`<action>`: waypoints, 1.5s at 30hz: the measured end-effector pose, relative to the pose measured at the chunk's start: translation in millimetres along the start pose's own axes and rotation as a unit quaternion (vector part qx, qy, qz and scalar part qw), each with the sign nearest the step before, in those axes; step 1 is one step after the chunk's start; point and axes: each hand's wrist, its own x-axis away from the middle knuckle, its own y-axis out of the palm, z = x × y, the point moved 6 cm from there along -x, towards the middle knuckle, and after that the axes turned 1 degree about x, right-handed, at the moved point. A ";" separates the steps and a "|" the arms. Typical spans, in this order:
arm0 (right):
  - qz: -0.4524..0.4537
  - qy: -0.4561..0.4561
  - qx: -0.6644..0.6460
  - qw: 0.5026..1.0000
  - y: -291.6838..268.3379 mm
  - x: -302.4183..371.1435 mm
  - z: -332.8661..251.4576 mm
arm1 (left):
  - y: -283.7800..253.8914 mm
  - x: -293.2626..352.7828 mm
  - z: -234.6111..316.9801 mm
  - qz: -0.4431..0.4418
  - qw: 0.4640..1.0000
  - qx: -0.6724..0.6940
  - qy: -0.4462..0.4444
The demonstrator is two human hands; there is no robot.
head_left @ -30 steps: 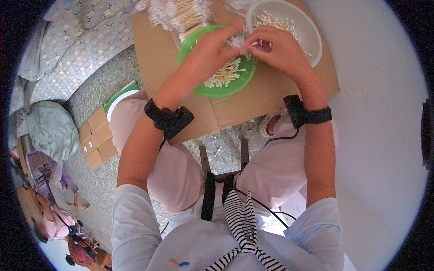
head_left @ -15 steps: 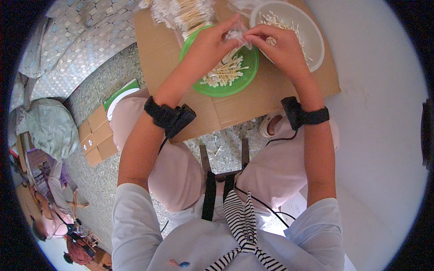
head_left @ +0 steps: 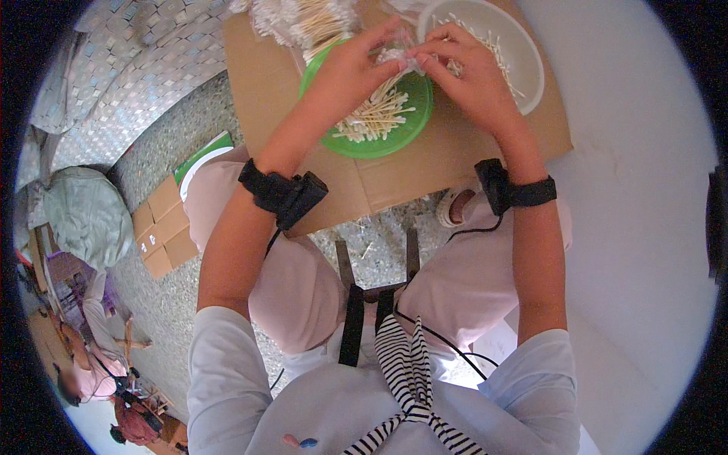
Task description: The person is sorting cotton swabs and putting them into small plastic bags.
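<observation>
Between my hands, above the far edge of the green bowl (head_left: 413,130), is a small clear plastic bag (head_left: 396,53) with white cotton tips showing in it. My left hand (head_left: 356,72) is closed on the bag's left side. The fingers of my right hand (head_left: 464,70) pinch its right edge. Loose cotton swabs (head_left: 375,117) with pale sticks lie heaped in the green bowl below. At the right, a white bowl (head_left: 537,72) holds more scattered swabs, partly hidden by my right hand.
Bagged cotton swabs (head_left: 307,23) are piled at the far left of the cardboard sheet (head_left: 341,186). A white wall (head_left: 637,189) rises on the right. Flat cardboard boxes (head_left: 163,224) lie on the speckled floor at left. Other people (head_left: 95,371) sit at the lower left.
My right hand has shifted slightly, its fingers curling more over the bag's edge. The bag stays between both hands, turned a little.
</observation>
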 end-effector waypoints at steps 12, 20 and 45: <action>-0.065 0.082 0.281 0.954 -20.1 19.2 52.4 | -28.5 4.1 31.8 0.133 0.985 0.109 0.007; 0.036 0.133 0.277 0.951 -30.5 21.6 52.1 | -28.1 5.3 35.1 0.158 0.983 0.080 -0.041; 0.041 0.107 -0.215 0.970 -17.1 11.1 -0.2 | 6.9 6.9 47.0 0.059 0.973 -0.135 0.175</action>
